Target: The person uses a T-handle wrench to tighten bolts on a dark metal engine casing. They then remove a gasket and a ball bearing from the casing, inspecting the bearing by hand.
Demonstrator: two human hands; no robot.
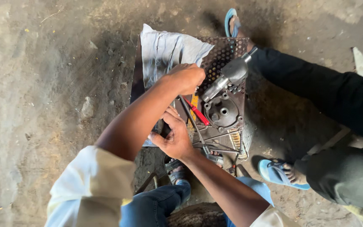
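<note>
My left hand (186, 78) is closed in a fist over the middle of a perforated metal stand (227, 48), gripping the top of a long thin metal rod (192, 120) that slants down toward me. My right hand (174, 136) sits lower, fingers curled near the stand's near edge; what it holds is hidden. Beside the rod lies a red-handled screwdriver (198, 112). A dark round housing (222, 111) with holes rests on the stand, and a grey splined shaft part (227, 77) lies above it.
A grey cloth (164, 52) covers the stand's left part. Another person in dark trousers (316, 84) and blue sandals (274, 170) squats at the right. Thin metal rods (217, 145) lie at the stand's near edge. Dusty concrete floor (43, 84) surrounds everything. My jeans (156, 206) are below.
</note>
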